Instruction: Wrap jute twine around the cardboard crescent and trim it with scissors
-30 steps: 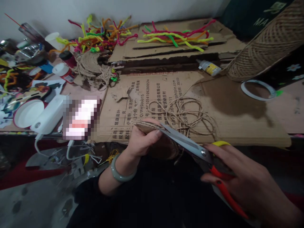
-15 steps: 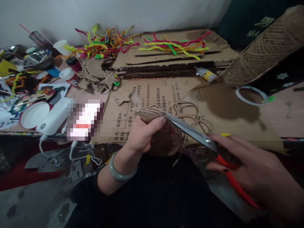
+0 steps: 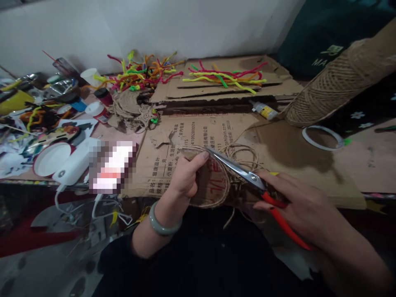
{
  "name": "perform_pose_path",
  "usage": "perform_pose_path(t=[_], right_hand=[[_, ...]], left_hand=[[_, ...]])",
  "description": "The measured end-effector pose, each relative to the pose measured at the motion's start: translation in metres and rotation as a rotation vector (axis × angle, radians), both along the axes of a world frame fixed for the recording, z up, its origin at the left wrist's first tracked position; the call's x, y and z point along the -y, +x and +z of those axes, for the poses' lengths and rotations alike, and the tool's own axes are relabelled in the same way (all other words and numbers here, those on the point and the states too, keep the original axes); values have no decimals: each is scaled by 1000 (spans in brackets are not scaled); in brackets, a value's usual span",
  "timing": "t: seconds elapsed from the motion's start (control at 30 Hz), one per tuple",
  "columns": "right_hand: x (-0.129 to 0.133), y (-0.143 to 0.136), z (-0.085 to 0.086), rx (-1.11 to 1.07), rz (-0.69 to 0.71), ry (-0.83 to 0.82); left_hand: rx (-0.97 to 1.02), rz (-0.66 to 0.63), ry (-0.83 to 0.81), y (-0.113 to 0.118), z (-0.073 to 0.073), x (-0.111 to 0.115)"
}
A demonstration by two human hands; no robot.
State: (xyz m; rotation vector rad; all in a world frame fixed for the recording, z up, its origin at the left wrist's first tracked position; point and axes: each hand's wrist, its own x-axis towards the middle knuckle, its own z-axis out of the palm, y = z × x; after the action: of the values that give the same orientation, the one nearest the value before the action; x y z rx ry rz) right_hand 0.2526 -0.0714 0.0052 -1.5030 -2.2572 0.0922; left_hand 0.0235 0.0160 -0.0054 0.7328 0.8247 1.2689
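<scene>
Cardboard edged with twine (image 3: 208, 185), by the near edge of the tabletop (image 3: 379, 175), should handle light and fairly stiff; pinch its rim. Your left hand (image 3: 185, 175) grasps it; your right hand (image 3: 300, 202) clasps the scissors (image 3: 253, 178).

A craft workspace, home or workshop unclear: a cluttered table (image 3: 377, 169) against a plain wall (image 3: 198, 29) holds a large spool of twine (image 3: 324, 88), 2 piles of bright pipe cleaners (image 3: 139, 74), lidded jars (image 3: 98, 112), cut cardboard (image 3: 309, 165) and a twine-covered star (image 3: 145, 116).
</scene>
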Motion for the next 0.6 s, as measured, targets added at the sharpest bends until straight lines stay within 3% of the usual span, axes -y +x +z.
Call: perform_pose_path(t=[0.27, 0.4, 0.5, 0.6], right_hand=[[1, -2, 8, -10, 38, 6], [-3, -4, 8, -27, -26, -28], [-13, 0, 15, -53, -101, -17], [-33, 9, 29, -135, -161, -92]], left_hand=[[-47, 34, 48, 0, -3, 1], [-42, 30, 54, 1, -1, 0], [-6, 24, 44, 3, 11, 1], [35, 16, 71, 7, 33, -1]])
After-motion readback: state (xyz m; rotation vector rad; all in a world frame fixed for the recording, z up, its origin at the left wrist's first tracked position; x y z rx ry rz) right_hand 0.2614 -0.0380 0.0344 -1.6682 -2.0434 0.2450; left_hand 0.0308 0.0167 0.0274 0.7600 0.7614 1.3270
